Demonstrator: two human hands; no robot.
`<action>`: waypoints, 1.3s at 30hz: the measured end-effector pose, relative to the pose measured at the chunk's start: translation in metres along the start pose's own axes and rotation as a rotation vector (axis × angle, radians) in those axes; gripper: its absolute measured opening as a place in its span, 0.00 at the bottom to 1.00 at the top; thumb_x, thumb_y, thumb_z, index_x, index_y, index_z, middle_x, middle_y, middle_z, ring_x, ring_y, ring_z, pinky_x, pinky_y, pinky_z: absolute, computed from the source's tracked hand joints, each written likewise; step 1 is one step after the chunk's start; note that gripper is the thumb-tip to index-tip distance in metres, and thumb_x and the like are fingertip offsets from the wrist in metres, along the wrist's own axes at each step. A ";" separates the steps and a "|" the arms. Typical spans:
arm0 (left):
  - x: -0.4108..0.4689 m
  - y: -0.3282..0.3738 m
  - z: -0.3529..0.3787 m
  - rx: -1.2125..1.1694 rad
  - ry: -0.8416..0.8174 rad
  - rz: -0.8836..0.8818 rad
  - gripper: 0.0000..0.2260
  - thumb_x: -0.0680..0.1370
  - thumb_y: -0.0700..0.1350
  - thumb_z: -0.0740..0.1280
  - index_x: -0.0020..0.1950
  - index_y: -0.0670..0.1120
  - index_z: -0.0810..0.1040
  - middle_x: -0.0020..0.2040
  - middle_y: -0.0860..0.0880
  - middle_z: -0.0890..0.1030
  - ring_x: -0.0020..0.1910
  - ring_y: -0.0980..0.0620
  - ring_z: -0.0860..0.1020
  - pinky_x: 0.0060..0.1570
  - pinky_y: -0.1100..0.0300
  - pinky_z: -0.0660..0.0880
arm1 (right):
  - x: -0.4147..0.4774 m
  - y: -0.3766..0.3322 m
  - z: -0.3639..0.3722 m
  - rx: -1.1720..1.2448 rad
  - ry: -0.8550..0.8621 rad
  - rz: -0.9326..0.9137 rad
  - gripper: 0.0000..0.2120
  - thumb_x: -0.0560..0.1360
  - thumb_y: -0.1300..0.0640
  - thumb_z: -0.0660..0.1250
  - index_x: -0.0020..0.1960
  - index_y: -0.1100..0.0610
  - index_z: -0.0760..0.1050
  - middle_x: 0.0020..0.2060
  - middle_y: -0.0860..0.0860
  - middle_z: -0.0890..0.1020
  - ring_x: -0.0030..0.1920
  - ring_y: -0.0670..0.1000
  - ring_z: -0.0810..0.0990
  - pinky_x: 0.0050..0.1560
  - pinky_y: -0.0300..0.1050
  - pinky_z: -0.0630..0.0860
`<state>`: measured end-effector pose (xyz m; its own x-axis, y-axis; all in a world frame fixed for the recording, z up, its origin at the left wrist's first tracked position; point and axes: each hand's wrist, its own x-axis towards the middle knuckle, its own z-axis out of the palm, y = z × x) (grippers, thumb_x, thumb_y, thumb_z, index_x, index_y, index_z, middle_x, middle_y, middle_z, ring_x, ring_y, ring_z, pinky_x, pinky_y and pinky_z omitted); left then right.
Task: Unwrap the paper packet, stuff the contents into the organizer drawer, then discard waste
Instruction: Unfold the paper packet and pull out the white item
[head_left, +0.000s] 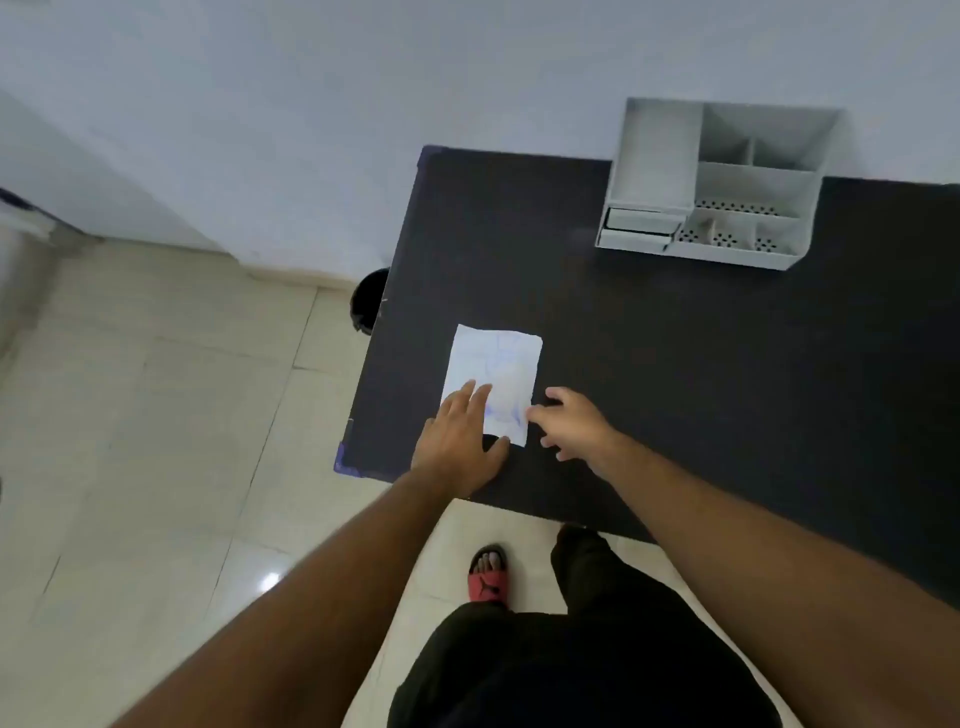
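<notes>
paper packet (496, 371) flat on table (649, 374), mid-frame | your left hand (460, 441) flat, pressing its lower-left | your right hand (571, 423) at its right edge, pinch or touch: can't tell | organizer (727, 182) upper right

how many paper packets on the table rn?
1. The paper packet lies near the table's front-left corner, with the left hand flat on it and the right hand at its right edge. Others could be hidden inside the organizer at the back right.
</notes>
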<state>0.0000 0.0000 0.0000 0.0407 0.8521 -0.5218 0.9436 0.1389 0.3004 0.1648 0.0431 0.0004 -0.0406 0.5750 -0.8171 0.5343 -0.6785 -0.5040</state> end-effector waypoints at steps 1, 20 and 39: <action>0.006 0.003 0.000 0.014 -0.017 0.005 0.35 0.80 0.60 0.64 0.81 0.53 0.51 0.83 0.50 0.52 0.80 0.45 0.55 0.74 0.39 0.61 | 0.005 -0.003 -0.005 0.063 -0.025 0.023 0.30 0.80 0.50 0.66 0.79 0.50 0.60 0.56 0.52 0.78 0.52 0.51 0.82 0.51 0.48 0.82; 0.048 0.040 -0.016 -0.807 -0.008 -0.070 0.40 0.73 0.63 0.73 0.79 0.55 0.58 0.75 0.53 0.68 0.69 0.54 0.70 0.67 0.52 0.72 | 0.023 -0.038 -0.036 0.541 -0.087 0.024 0.10 0.80 0.49 0.63 0.56 0.48 0.81 0.52 0.46 0.85 0.55 0.47 0.82 0.57 0.51 0.77; 0.109 0.010 -0.026 -0.757 -0.001 -0.263 0.14 0.78 0.43 0.72 0.64 0.47 0.78 0.53 0.50 0.84 0.47 0.53 0.84 0.41 0.60 0.82 | 0.036 -0.011 0.002 -0.058 0.245 -0.204 0.23 0.79 0.58 0.66 0.73 0.52 0.71 0.68 0.51 0.78 0.68 0.53 0.76 0.66 0.47 0.73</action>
<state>0.0051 0.1074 -0.0331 -0.1517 0.7436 -0.6512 0.4431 0.6401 0.6276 0.1560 0.0705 -0.0239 0.0486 0.7943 -0.6056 0.5833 -0.5148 -0.6283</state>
